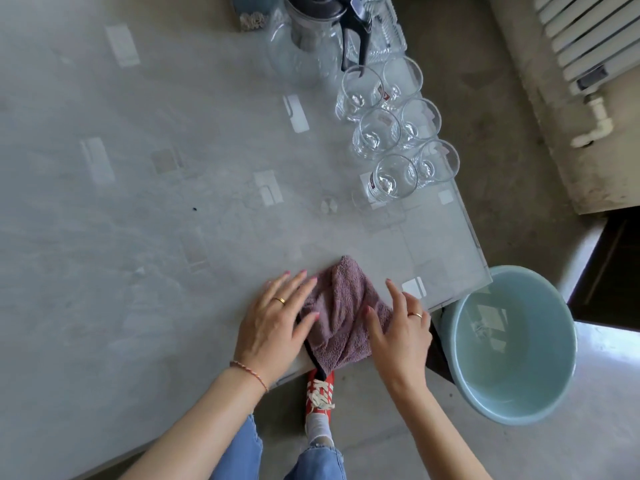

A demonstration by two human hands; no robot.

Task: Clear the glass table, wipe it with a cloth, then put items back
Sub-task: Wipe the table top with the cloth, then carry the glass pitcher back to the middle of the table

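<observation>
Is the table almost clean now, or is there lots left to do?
Partly. The near part of the glass table is cleared. Both hands, left and right, press the purple terry cloth there. Six clear drinking glasses and a glass jug remain in the far corner.

Bare forearms; a gold ring on each hand, left hand (273, 327) and right hand (401, 336); woven bracelet (249, 370) (left wrist); ripped blue jeans (242, 452); red-and-white sneaker (320, 393) at six o'clock.
</observation>
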